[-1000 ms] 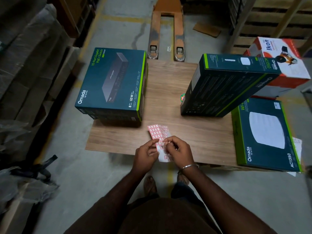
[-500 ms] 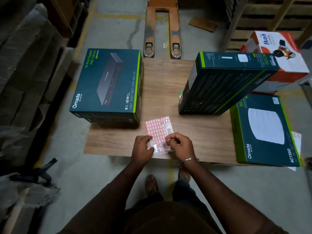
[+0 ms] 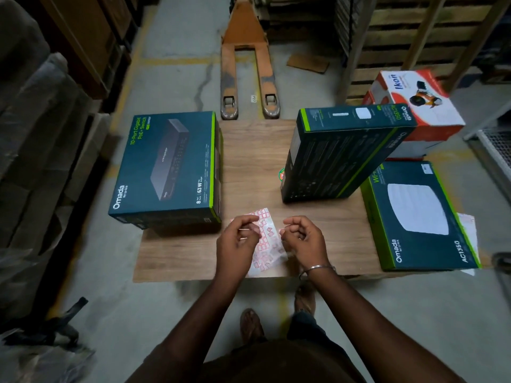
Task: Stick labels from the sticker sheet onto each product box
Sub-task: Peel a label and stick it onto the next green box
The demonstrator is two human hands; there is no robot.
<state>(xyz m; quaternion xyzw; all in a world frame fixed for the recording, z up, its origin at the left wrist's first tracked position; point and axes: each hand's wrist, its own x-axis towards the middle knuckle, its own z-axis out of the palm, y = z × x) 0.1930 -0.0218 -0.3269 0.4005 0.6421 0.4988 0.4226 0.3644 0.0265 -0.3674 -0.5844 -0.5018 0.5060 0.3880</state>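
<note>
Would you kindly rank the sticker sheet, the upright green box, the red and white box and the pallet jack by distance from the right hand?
1. Sticker sheet, beside the right hand.
2. Upright green box, beyond it.
3. Red and white box, far right.
4. Pallet jack, farthest back.
</note>
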